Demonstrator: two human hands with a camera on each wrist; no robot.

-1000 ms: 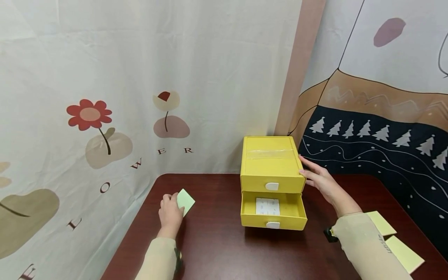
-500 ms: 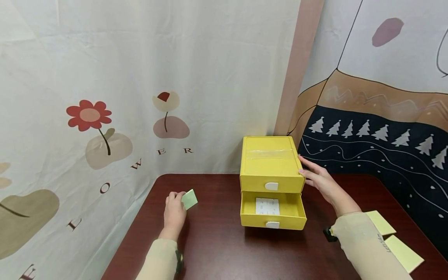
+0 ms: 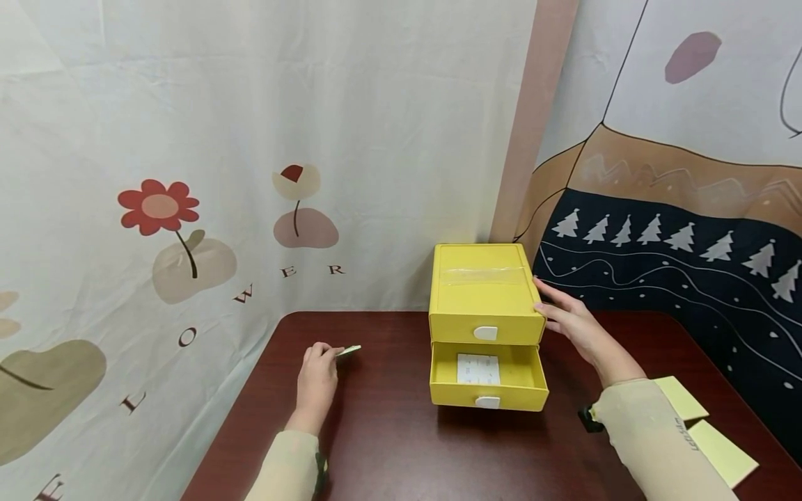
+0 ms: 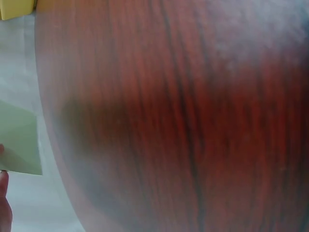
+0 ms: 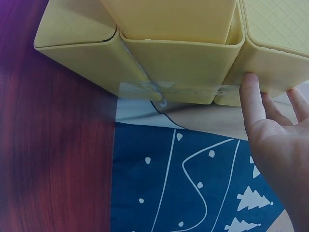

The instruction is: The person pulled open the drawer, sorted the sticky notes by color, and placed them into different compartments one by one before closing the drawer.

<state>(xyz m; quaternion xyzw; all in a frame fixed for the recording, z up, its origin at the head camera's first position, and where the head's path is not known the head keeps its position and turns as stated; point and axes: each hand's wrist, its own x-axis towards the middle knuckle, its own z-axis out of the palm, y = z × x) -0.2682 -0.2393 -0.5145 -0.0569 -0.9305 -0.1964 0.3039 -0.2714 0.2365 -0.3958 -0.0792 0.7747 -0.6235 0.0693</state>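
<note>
In the head view my left hand [image 3: 317,379] is raised over the left part of the table and pinches a pale green square sticky note [image 3: 349,350], now turned nearly edge-on. The left wrist view shows the note's flat face [image 4: 20,137] with my fingertips at its edge. Toward the back right stands a yellow two-drawer box [image 3: 481,292]. Its lower drawer [image 3: 457,394] is pulled out, and a white printed slip [image 3: 478,369] lies inside. My right hand [image 3: 579,327] touches the box's right side with extended fingers, also seen in the right wrist view [image 5: 280,140].
Two pale yellow-green sticky-note pads [image 3: 720,452] lie by my right forearm, partly covered by the sleeve. The dark red table [image 3: 388,445] ends at printed curtains [image 3: 388,174] behind and at the sides. The upper drawer [image 3: 451,329] is closed.
My left hand has moved slightly right with the sticky note, which has tilted from showing its face to nearly edge-on. The right hand and the drawer box have stayed put.
</note>
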